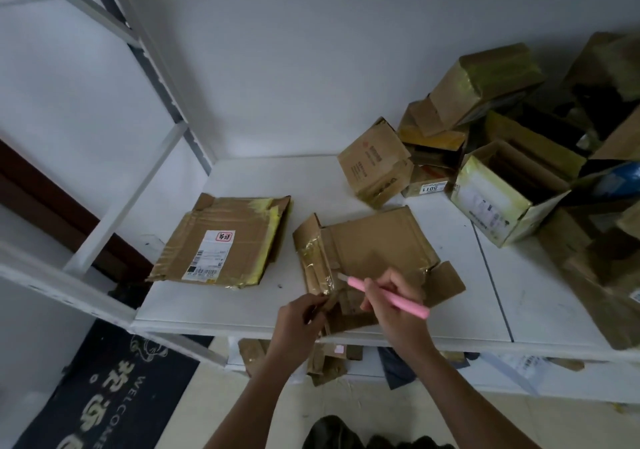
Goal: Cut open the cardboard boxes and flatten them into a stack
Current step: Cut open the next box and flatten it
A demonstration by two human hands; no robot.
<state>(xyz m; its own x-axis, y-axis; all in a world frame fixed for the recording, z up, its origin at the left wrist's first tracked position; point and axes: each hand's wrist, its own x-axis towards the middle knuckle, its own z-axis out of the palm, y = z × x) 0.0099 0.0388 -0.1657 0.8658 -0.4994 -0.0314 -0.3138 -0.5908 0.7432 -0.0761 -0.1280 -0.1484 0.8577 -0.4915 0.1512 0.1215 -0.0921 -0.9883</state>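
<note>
Surface: white shelf (242, 178), flattened stack (221, 244) left, unopened boxes (485, 144) right.
Room: white wall, dark doormat (104, 389).
Left hand (298, 324): pinched flap of box (374, 244).
Right hand (398, 306): gripped pink cutter (391, 293), tip on tape.

parcel storeroom or back room, by the look of it: white metal shelving (145, 185) against bare white walls, with used, taped shipping boxes (498, 189) heaped on the shelf, some bearing courier labels. a dark welcome mat (104, 393) lies on the tiled floor (277, 410) below.
</note>
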